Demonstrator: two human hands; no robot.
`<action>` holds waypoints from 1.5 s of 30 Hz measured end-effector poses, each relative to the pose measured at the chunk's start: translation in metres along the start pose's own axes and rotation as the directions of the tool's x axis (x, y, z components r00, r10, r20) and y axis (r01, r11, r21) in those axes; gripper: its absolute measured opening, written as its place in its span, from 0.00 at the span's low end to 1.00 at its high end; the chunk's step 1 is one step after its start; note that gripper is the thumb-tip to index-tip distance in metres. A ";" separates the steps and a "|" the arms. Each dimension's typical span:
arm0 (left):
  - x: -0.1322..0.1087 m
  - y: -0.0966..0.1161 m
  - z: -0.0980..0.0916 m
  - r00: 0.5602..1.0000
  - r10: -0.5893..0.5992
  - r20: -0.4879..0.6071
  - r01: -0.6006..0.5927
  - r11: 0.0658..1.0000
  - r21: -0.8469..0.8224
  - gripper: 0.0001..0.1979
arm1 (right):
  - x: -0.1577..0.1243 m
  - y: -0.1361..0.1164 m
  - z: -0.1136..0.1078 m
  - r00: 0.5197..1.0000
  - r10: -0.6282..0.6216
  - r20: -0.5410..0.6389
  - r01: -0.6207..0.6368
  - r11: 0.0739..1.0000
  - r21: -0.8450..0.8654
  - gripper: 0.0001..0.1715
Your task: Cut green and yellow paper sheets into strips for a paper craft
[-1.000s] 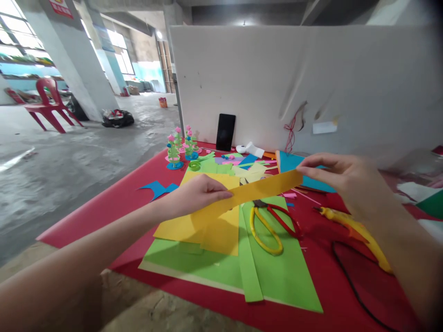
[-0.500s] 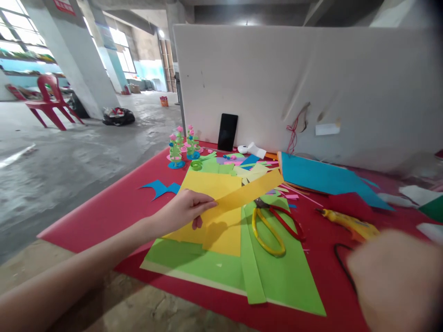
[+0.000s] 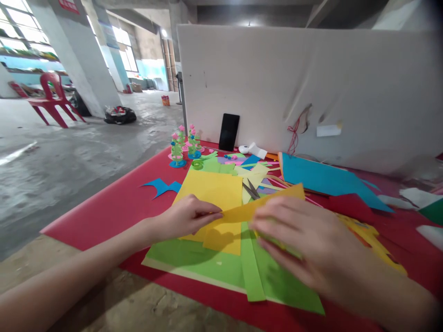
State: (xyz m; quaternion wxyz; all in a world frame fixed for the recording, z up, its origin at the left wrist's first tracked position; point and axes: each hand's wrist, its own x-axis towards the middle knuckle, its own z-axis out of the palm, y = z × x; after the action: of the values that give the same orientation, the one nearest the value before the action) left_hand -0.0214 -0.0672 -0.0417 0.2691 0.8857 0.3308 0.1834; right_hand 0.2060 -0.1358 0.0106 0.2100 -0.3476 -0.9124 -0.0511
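Observation:
My left hand pinches the near end of a yellow paper strip between thumb and fingers. The strip slants up to the right above a yellow sheet. My right hand is blurred by motion and overlaps the strip's right part; whether it grips the strip cannot be made out. Scissors lie behind it with their blades showing, while their handles are mostly hidden. Below are green sheets and a narrow green strip. A yellow glue gun is partly covered by my right forearm.
Small green paper trees with pink stars stand at the table's back left. Blue scraps lie on the red tabletop. A black phone leans on the white board. Blue sheets lie at right.
My right hand has come in from the lower right to the strip and scissors. My left hand has lowered slightly, and the strip tilts less steeply.

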 end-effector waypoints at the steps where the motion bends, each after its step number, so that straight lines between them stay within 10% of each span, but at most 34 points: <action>1: -0.001 0.002 0.000 0.999 0.049 0.010 -0.049 0.999 0.023 0.16 | 0.004 0.005 0.005 1.000 0.014 0.023 -0.014 1.000 0.011 0.13; 6: -0.002 0.006 0.001 0.991 0.129 0.027 -0.131 0.989 0.074 0.15 | 0.011 0.033 0.026 0.956 0.189 0.223 -0.219 0.969 0.119 0.12; 19: 0.006 -0.006 -0.011 0.952 -0.305 -0.040 0.272 0.896 -0.350 0.14 | 0.010 0.033 0.015 0.861 0.378 0.340 -0.454 0.872 0.182 0.17; 25: 0.013 -0.002 -0.010 0.880 -0.174 -0.443 0.094 0.976 -0.198 0.12 | 0.009 0.034 0.013 0.861 0.384 0.332 -0.460 0.867 0.189 0.18; 32: 0.028 0.035 0.026 0.936 0.232 -0.265 -0.217 0.972 0.085 0.09 | 0.009 0.022 0.022 0.877 0.376 0.298 -0.427 0.895 0.127 0.18; 45: 0.027 0.029 0.018 0.939 0.099 -0.328 -0.030 0.977 0.210 0.06 | 0.008 0.020 0.018 0.874 0.428 0.232 -0.450 0.891 0.052 0.18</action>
State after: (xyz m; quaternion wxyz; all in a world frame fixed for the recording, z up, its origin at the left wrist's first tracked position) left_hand 0.0211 -0.0736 -0.0347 0.1112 0.8744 0.3594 0.3064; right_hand 0.2075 -0.1110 -0.0030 0.1344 -0.5376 -0.8282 0.0835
